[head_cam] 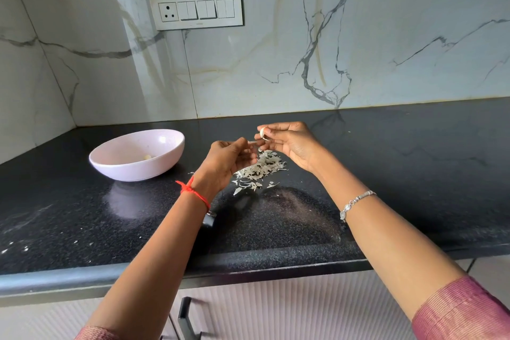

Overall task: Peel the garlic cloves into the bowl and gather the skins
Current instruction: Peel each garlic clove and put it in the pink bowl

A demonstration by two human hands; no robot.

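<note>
While right hand (292, 143) pinches a curved clove (262, 132), left hand (229, 157) pinches papery skin (252, 142).

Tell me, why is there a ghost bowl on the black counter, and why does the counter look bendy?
In the head view, the shiny counter mirrors the bowl as a pale blur just in front of it; also in the head view, the wide-angle lens likely bows the counter's straight edges.

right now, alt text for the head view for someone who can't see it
Over a black counter, a person's right hand holds a garlic clove while the left hand pinches a skin strip from it, above a pile of skins. A pale bowl to the left holds one peeled clove.
</note>
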